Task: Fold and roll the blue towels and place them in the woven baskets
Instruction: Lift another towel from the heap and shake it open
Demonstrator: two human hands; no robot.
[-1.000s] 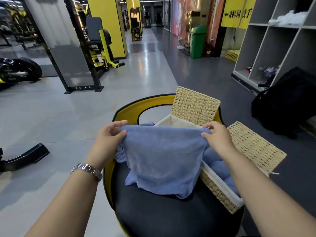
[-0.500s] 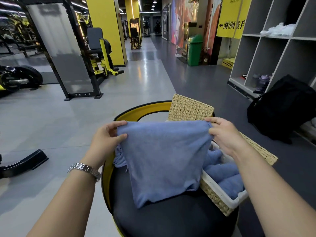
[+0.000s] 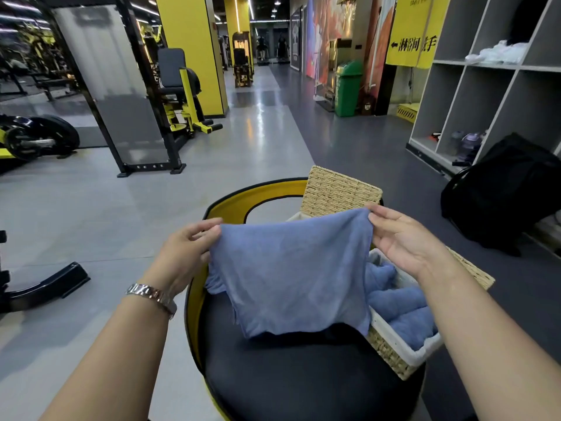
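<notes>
Left hand: the left hand (image 3: pixel 185 256) pinches the upper left corner of a blue towel (image 3: pixel 293 275) between thumb and fingers; a metal wristwatch (image 3: pixel 151 296) sits on that wrist.
Right hand: the right hand (image 3: pixel 406 238) pinches the upper right corner of the same towel, thumb in front, the other fingers behind the cloth.
Towel held: it hangs spread between the two hands, top edge sagging slightly in the middle, lower edge uneven and hanging just over the black seat (image 3: pixel 303 375); whether it touches the seat cannot be told.
Seat: a round black cushion with a curved yellow backrest (image 3: pixel 258 192) edged in black, directly under the towel.
Near basket: a woven basket (image 3: pixel 394 357) with a white liner stands at the right of the seat, its lid (image 3: pixel 473 271) tipped open behind the right forearm; rolled blue towels (image 3: pixel 403 311) lie inside, packed side by side.
Far basket: a second woven lid (image 3: pixel 341 192) stands upright behind the held towel, with a strip of white liner showing below it; the basket's inside is hidden.
Loose cloth: a bunch of blue fabric (image 3: pixel 214 284) shows at the left edge of the held towel, by the backrest.
Surroundings: grey cubby shelves (image 3: pixel 485 86) and a black bag (image 3: pixel 501 189) at right, a green bin (image 3: pixel 349 89) further back, yellow-and-black gym machines (image 3: pixel 182 95) at left.
</notes>
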